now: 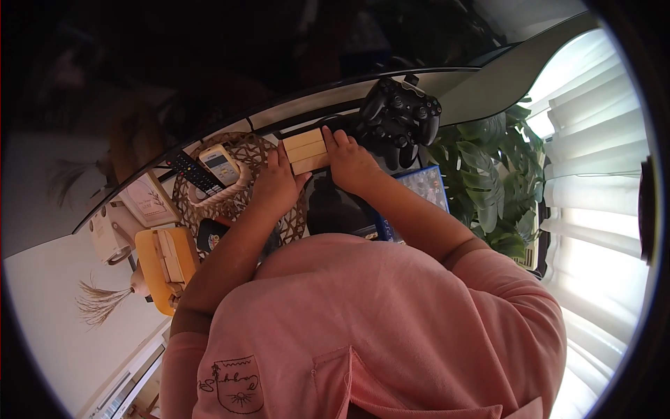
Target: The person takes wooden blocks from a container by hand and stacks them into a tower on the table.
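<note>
A pale wooden block with lines running across its face sits between my two hands, in front of the dark screen. My left hand grips its left side, fingers at the far corner and thumb near the front. On the right side, the fingers of my right hand press against its edge. Whether it is one grooved block or several stacked pieces, I cannot tell. Black game controllers stand just right of my right hand. Left of my left hand, a black remote and a white remote lie in a small basket.
A woven round mat lies under the basket. A large dark screen spans the back. Blue game cases lie below my right forearm. A leafy plant stands at right, a yellow bag and a framed card at left.
</note>
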Demonstrator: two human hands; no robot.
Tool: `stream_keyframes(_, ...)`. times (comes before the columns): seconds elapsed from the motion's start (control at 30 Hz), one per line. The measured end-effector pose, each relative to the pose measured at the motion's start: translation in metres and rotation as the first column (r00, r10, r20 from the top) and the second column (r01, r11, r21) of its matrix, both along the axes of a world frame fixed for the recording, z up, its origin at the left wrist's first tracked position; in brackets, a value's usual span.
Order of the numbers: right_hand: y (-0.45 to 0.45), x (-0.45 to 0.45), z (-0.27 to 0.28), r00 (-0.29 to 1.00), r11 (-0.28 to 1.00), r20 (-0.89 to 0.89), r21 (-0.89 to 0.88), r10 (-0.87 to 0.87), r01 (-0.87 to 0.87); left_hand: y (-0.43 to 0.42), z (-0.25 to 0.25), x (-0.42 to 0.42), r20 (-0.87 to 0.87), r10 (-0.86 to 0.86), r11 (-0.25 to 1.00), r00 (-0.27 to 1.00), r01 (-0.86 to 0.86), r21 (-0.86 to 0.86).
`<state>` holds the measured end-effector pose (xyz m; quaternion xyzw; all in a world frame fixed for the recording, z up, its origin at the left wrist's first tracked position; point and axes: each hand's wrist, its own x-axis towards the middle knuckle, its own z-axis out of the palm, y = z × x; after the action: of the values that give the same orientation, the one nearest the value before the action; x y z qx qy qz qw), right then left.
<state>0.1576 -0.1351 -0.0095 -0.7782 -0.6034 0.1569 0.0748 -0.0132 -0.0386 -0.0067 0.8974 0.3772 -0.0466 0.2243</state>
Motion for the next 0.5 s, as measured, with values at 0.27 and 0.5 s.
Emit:
stream_keyframes(0.27, 0.0043, 0.0018, 0.0062, 0.999, 1.000, -0.040, -0.025, -0.011, 0.010, -0.0032, -0.0003, 0.0016, 0.002, 0.020, 1.000, 1.000, -0.020, -0.023)
stream_keyframes(0.5, 0.0049, 0.0029, 0.0070, 0.999, 0.999, -0.039, -0.032, -0.015, 0.014, -0.0062, 0.0022, 0.0051, -0.072, 0.011, 1.000, 0.997, -0.010, 0.015)
